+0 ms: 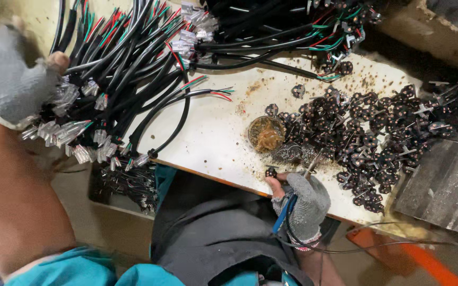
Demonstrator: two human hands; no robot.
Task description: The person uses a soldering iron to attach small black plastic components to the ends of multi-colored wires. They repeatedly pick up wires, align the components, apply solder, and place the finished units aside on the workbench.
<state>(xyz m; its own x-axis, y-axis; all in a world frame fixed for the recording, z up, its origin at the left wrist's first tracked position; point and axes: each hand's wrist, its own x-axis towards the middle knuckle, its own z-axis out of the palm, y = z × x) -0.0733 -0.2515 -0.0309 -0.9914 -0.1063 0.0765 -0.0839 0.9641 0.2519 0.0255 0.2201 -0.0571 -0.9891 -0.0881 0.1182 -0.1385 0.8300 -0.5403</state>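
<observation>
My left hand (pixel 11 74), in a grey fingerless glove, reaches into a bundle of black cables (pixel 128 69) at the upper left; their ends show red, green and white wires and clear plastic connectors (pixel 64 132). My right hand (pixel 300 204), also gloved, rests at the table's near edge. It grips a tool with a blue handle (pixel 284 212) and a metal tip, and pinches a small black plug piece (pixel 271 172) between thumb and finger. A small round tin of brown paste (pixel 266 133) sits just above that hand.
A heap of small black plug pieces with metal pins (pixel 377 127) covers the right of the stained white table (pixel 213 127). More black cables (pixel 271 32) lie at the top. A box of wired parts (pixel 128 182) sits below the table edge. An orange bar (pixel 414 257) lies lower right.
</observation>
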